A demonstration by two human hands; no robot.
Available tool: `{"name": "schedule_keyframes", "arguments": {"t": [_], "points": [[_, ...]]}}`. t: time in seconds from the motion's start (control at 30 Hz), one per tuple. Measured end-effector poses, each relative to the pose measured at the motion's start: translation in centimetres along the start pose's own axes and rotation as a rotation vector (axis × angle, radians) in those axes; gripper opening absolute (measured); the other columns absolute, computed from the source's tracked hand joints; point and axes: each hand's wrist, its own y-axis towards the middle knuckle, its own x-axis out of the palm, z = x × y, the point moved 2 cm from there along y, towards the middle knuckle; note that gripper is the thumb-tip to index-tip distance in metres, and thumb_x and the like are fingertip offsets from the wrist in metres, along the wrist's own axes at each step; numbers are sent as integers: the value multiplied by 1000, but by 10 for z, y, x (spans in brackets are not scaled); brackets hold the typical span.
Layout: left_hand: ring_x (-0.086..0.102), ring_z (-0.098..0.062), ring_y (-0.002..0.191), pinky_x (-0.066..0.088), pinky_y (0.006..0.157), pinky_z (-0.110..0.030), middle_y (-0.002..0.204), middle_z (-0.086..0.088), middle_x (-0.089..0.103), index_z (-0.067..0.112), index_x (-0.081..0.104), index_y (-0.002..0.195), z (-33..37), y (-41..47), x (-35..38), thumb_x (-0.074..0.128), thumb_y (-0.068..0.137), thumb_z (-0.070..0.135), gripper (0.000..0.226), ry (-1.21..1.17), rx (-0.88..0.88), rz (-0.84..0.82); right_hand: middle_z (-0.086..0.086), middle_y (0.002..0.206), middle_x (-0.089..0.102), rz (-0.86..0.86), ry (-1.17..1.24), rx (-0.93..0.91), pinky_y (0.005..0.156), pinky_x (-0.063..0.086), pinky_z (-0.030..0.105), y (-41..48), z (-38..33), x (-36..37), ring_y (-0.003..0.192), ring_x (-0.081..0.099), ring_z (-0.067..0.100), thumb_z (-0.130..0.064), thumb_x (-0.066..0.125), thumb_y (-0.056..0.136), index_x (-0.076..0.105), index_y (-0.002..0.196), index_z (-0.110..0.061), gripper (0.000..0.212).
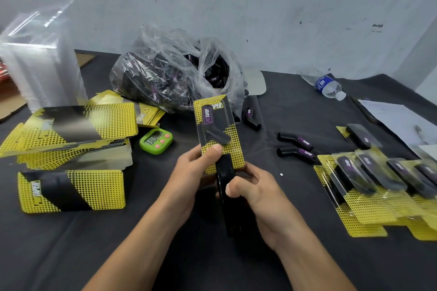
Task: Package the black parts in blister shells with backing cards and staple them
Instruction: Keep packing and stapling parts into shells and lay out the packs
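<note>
Blister shells (40, 61) are standing stacked far left, with backing cards (71, 130) piling beside them, likely kept within reach. At centre the left hand (196, 168) is pinching the filled pack (217, 130) upright, thumb on its front, probably steadying its near edge for the black stapler (225, 186), which the right hand (255, 194) is gripping with curled fingers. Whether a staple is in is proving hard to make out. Finished packs (369, 179) are running off frame at the right.

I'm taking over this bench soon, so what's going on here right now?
A person is at the stapling step. The left hand pinches one pack, a black part under a clear shell on a yellow card, while the right hand grips a black stapler at the card's lower edge. To the right lie finished packs, with loose black parts beside them. Spare backing cards are stacked on the left.
</note>
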Motion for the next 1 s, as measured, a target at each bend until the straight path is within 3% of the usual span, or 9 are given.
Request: {"name": "schedule_keyframes", "arguments": {"t": [0.1,0.23,0.53,0.63,0.73,0.87,0.93,1.0], "points": [[72,-40,107,61,88,-45,116,-19,75,17,76,110,-4,1,2,78,77,46,45,-11,-9,-94,10,98,77,16,4,-12,78,61,41,1,0,-2,88,72,26,-27,72,56,76,108,-21,53],[71,-45,108,54,102,-54,112,-21,76,11,78,105,-4,4,2,84,68,33,44,4,39,-32,7,90,74,29,24,-9,69,57,34,1,0,0,80,69,20,-27,71,53,77,105,-23,53],[76,-35,100,61,88,-38,108,-17,78,17,78,102,-3,6,0,84,68,29,37,41,130,12,10,95,73,19,58,10,68,57,39,1,1,2,82,68,23,-27,72,55,77,109,-25,54],[75,-35,100,62,86,-42,107,-16,78,18,78,103,-5,4,0,82,71,40,39,67,57,30,16,104,75,-49,33,46,75,59,43,1,-1,-2,92,71,30,-30,70,59,76,109,-24,51],[76,-28,96,61,77,-37,108,-15,78,22,80,106,-5,3,2,63,92,52,38,-65,-80,86,19,114,74,-132,-12,74,81,60,37,0,-3,-6,107,72,36,-32,69,61,76,112,-23,53],[77,-21,81,61,66,-34,104,-9,80,11,74,109,2,10,-9,52,106,35,33,-293,-132,326,8,106,77,-261,-49,128,83,59,38,-4,-2,-12,100,74,25,-29,73,61,78,111,-23,51],[75,-23,85,63,72,-37,108,-12,79,13,70,112,4,12,-14,55,106,30,24,-330,-111,380,-3,103,79,-243,-118,137,90,58,41,-7,-3,-16,97,74,16,-34,75,59,80,104,-37,46],[72,-25,95,62,79,-39,113,-14,77,13,69,117,7,13,-18,54,105,27,23,-324,-76,378,-14,104,79,-197,-259,113,88,60,34,-9,-7,-21,98,74,5,-45,78,59,78,101,-49,42]]}}
